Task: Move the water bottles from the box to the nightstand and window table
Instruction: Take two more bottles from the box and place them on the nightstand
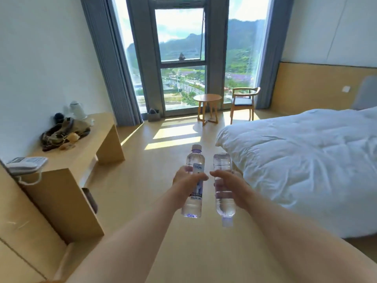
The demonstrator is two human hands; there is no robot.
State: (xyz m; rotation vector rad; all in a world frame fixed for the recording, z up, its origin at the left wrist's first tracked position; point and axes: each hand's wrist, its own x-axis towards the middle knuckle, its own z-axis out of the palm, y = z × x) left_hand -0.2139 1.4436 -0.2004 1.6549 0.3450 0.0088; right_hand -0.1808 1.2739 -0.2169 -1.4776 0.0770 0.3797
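My left hand (186, 181) grips a clear water bottle with a blue-and-white label (193, 160), held upright with its purple cap on top. My right hand (228, 186) grips a second clear water bottle (224, 203), held upside down with its cap pointing at the floor. Both bottles hang side by side over the wooden floor in the middle of the room. The small round wooden window table (207, 97) stands far ahead by the tall window. No box and no nightstand are in view.
A bed with a white duvet (306, 160) fills the right side. A long wooden desk (81, 158) runs along the left wall with a telephone (26, 163), a bag and a kettle (77, 109). A wooden chair (243, 103) stands beside the round table.
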